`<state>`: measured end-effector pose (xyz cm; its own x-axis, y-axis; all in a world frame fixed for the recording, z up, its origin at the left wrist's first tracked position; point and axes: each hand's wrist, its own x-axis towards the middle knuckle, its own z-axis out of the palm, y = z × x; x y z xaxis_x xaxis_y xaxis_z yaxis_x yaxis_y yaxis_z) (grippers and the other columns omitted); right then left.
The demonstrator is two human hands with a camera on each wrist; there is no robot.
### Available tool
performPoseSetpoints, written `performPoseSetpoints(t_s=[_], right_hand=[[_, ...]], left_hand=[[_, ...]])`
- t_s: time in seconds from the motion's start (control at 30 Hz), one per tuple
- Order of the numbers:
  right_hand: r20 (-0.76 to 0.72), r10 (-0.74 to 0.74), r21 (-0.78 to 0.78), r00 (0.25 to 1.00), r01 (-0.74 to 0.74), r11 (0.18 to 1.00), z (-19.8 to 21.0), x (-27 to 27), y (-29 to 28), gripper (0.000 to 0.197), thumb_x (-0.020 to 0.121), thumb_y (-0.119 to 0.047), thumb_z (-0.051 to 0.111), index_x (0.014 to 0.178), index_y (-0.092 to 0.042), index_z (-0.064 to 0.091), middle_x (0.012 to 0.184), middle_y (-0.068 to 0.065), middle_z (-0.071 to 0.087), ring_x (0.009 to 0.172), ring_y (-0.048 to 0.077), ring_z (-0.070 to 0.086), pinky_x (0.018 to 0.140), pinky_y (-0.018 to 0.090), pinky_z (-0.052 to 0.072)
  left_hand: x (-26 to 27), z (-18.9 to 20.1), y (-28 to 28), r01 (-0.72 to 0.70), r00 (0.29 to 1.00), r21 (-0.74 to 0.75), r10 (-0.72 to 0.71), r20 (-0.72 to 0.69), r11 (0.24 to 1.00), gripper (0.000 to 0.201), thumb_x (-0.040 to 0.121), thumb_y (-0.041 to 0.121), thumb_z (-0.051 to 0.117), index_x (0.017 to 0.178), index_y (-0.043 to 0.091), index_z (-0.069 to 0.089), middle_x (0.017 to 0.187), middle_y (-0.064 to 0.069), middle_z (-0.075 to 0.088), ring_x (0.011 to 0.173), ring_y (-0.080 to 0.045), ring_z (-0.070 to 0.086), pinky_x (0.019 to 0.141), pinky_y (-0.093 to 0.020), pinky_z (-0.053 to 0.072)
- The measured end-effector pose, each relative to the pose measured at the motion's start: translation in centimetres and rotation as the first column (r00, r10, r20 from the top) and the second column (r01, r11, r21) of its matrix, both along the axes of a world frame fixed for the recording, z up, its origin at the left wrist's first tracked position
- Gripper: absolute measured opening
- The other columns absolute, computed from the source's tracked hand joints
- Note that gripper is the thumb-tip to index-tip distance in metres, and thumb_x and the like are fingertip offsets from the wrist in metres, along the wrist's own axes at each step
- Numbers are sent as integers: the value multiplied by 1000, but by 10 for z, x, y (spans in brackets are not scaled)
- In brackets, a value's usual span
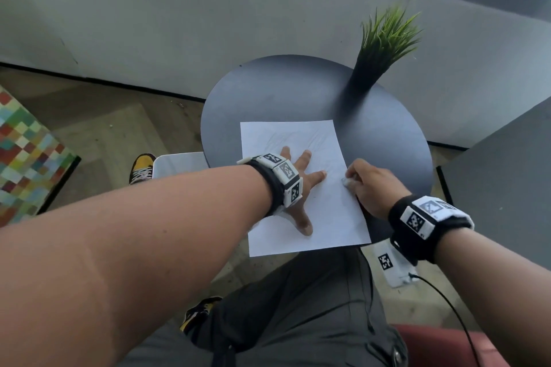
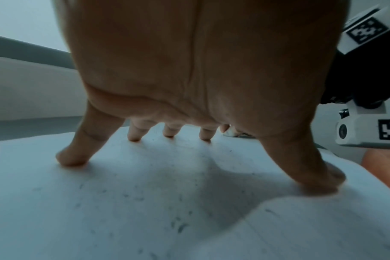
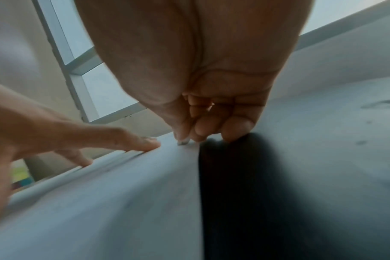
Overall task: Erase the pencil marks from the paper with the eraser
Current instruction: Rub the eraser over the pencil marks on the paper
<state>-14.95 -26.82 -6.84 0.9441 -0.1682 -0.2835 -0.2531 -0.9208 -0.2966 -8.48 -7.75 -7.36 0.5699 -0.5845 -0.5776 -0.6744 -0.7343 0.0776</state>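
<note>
A white sheet of paper (image 1: 325, 217) lies on the round dark table (image 1: 268, 92), its near edge hanging over the rim. Faint pencil marks (image 1: 286, 137) show near its far end. My left hand (image 1: 301, 179) lies on the paper with fingers spread and straight, fingertips (image 2: 71, 158) pressing down. My right hand (image 1: 369, 185) is at the paper's right edge, fingers curled around a small white eraser (image 1: 347, 182) that touches the sheet. In the left wrist view, dark eraser crumbs (image 2: 180, 227) dot the paper (image 2: 301, 234). The right wrist view shows curled fingers (image 3: 200, 130) with the eraser tip (image 3: 181, 142) on the paper (image 3: 100, 202).
A tall dark vase with green grass (image 1: 378, 50) stands at the table's far right. A grey cabinet (image 1: 507, 176) is to the right. My lap (image 1: 298, 307) is below the table edge; a cable (image 1: 447, 301) runs by my right knee. A colourful checked cushion (image 1: 24, 152) is at left.
</note>
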Motion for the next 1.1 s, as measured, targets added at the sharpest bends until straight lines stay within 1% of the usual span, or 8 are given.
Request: performPoseSetpoints(t_s=[0.13, 0.27, 0.43, 0.57, 0.67, 0.77, 0.93, 1.1], right_hand=[[14, 90, -9, 996, -90, 996, -7, -9, 13, 9, 93, -32, 50, 95, -25, 45, 88, 1, 60, 81, 26, 56, 72, 36, 49], [-7, 419, -20, 908, -420, 908, -4, -21, 29, 6, 95, -30, 48, 91, -25, 46, 88, -1, 63, 77, 21, 54, 68, 32, 45], [15, 109, -84, 994, -107, 991, -2, 0, 9, 10, 93, -32, 50, 95, -22, 49, 89, 4, 60, 83, 29, 58, 70, 36, 49], [12, 421, -42, 907, -420, 907, -7, -23, 39, 17, 98, -29, 44, 108, -17, 49, 89, -2, 58, 83, 27, 57, 67, 31, 38], [10, 327, -39, 945, -327, 944, 0, -12, 26, 11, 96, -30, 48, 102, -21, 50, 85, -5, 55, 77, 23, 53, 66, 31, 42], [33, 174, -75, 984, -171, 982, 2, -2, 17, 13, 94, -29, 49, 101, -18, 50, 91, 6, 61, 80, 28, 56, 69, 36, 50], [-27, 471, -37, 882, -471, 881, -3, -23, 45, 20, 98, -33, 42, 112, -19, 46, 100, 4, 65, 86, 28, 59, 73, 37, 48], [9, 81, -35, 997, -81, 996, 10, 2, 3, 5, 93, -28, 51, 94, -23, 52, 84, 1, 59, 81, 26, 57, 68, 35, 50]], left_hand=[[-8, -2, -3, -29, 999, -37, 30, 16, 999, 128, 60, 84, 72, 157, 47, -3, 167, 1, -23, 149, -50, -20, 104, -82, 25], [-6, -3, -5, -27, 1000, -32, 27, 6, 999, 134, 57, 82, 76, 156, 50, -9, 167, -2, -24, 148, -52, -21, 102, -83, 25], [-5, -8, -7, -30, 999, -18, 30, 15, 999, 134, 57, 84, 74, 153, 53, -15, 166, 0, -26, 148, -51, -23, 101, -83, 26], [-3, -12, -5, -28, 1000, -50, 28, 4, 998, 136, 55, 83, 75, 153, 53, -13, 166, -3, -26, 147, -53, -23, 101, -84, 25], [-3, -13, -6, -22, 1000, -37, 23, 7, 999, 135, 56, 84, 74, 153, 52, -14, 166, -4, -26, 147, -53, -24, 102, -83, 25], [-3, -13, -7, -24, 999, -26, 25, 23, 999, 135, 55, 84, 74, 152, 53, -15, 166, -4, -27, 146, -53, -24, 102, -82, 26], [-2, -12, -4, -24, 1000, -32, 24, -3, 999, 135, 55, 83, 77, 151, 55, -14, 165, -4, -30, 146, -53, -27, 103, -84, 23], [-5, -5, -2, -23, 1000, -5, 23, 2, 1000, 131, 60, 79, 77, 153, 55, -13, 165, -2, -30, 148, -48, -25, 108, -81, 17]])
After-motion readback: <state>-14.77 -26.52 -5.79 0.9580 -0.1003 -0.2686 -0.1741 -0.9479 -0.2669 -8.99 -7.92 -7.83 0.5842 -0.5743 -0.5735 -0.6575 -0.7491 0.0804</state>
